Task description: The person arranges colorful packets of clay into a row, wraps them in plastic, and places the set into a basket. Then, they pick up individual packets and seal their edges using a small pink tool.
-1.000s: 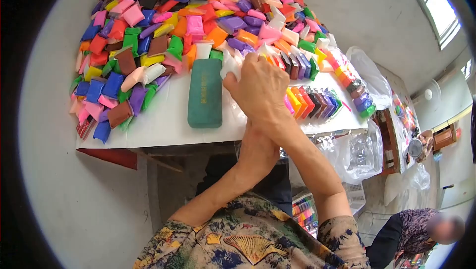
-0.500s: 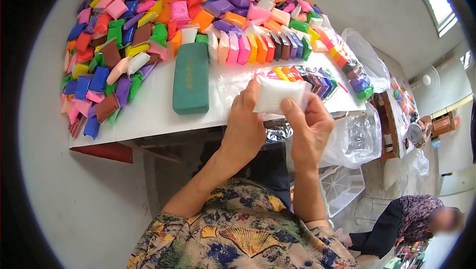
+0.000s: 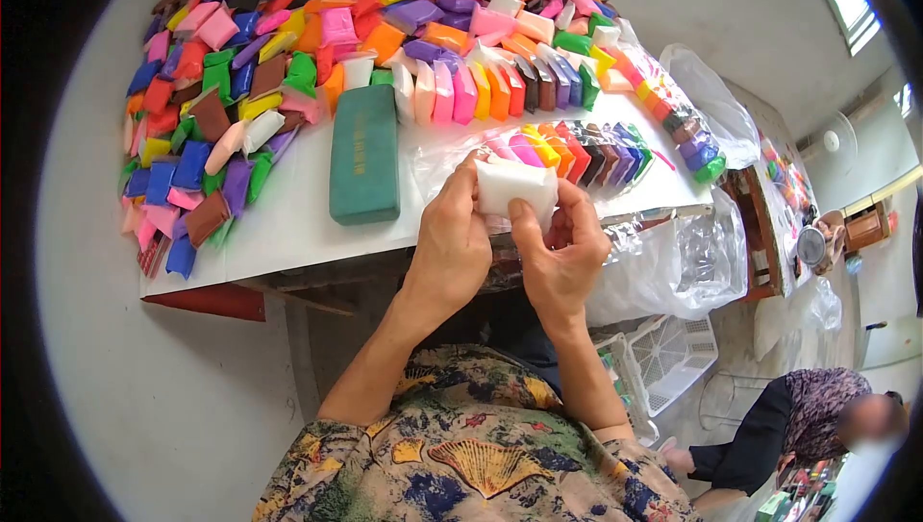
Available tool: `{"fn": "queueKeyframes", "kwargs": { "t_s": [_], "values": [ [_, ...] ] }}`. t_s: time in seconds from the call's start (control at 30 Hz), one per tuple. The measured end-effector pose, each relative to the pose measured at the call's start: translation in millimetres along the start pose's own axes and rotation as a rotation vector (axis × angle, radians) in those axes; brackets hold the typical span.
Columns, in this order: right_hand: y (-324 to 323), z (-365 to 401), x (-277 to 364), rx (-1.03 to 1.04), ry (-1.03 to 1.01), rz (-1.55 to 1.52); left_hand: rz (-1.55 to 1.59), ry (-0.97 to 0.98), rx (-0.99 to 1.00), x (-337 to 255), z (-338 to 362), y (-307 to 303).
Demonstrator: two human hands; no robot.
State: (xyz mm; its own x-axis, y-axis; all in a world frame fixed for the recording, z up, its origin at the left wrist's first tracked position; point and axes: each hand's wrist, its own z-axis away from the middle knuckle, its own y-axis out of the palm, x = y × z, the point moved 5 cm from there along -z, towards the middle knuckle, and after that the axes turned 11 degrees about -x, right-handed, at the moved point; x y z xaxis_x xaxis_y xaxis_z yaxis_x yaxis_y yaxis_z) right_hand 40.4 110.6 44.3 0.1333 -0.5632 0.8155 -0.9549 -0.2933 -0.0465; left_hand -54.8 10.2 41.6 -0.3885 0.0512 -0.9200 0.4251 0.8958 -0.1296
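A small white packet of soft material, seemingly modelling clay (image 3: 516,186), is held up over the table's front edge. My left hand (image 3: 450,238) grips its left end, fingers closed behind it. At its lower right, my right hand (image 3: 561,251) pinches it, the thumb pressed on its face. Just behind lies a clear plastic bag (image 3: 437,161) with a row of coloured packets (image 3: 579,155) in it. Further back, another row of packets (image 3: 484,92) stands on edge. To the left of my hands sits a green oblong case (image 3: 364,159).
Loose coloured packets (image 3: 240,70) heap over the back and left of the white table (image 3: 279,219). A long filled bag (image 3: 685,130) lies at the right edge. Clear plastic (image 3: 697,267) hangs below it, near a white basket (image 3: 675,363). Another person (image 3: 817,416) bends at lower right.
Both hands have come left and slightly nearer to me with the white packet. More of the bagged row of coloured packets now shows behind them. The view has shifted a little.
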Motion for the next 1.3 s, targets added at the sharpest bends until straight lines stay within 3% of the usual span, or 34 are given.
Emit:
{"fn": "queueKeyframes", "kwargs": {
  "t_s": [0.17,0.37,0.47,0.67,0.77,0.9,1.0,1.1,1.3],
  "values": [
    [1.0,2.6,6.3,0.0,-0.15,0.137,0.118,-0.123,0.047,-5.9,3.0,-3.1],
    [4.7,7.2,7.1,0.006,-0.234,0.206,0.058,-0.006,-0.021,-8.0,8.8,-6.4],
    [7.7,10.5,8.6,0.007,-0.282,0.224,-0.082,0.07,-0.06,-24.6,15.4,-5.2],
    [10.9,14.7,10.1,0.018,-0.286,0.286,-0.61,0.412,-0.068,-40.3,36.4,-9.0],
    [10.0,15.3,15.2,0.017,-0.276,0.336,-0.735,0.517,-0.277,-57.5,40.8,-25.5],
    [12.6,16.7,21.4,-0.007,-0.35,0.407,-0.825,0.175,-0.343,-36.3,45.7,-40.1],
    [17.6,17.7,25.4,-0.01,-0.394,0.44,-0.745,-0.077,-0.089,-15.8,46.3,-39.7],
    [24.5,19.4,28.8,-0.003,-0.368,0.474,-0.492,-0.069,-0.089,-6.8,45.7,-35.4],
    [43.3,16.6,30.1,0.036,-0.349,0.592,-0.42,-0.014,-0.112,-0.6,46.6,-34.5]
  ]
}}
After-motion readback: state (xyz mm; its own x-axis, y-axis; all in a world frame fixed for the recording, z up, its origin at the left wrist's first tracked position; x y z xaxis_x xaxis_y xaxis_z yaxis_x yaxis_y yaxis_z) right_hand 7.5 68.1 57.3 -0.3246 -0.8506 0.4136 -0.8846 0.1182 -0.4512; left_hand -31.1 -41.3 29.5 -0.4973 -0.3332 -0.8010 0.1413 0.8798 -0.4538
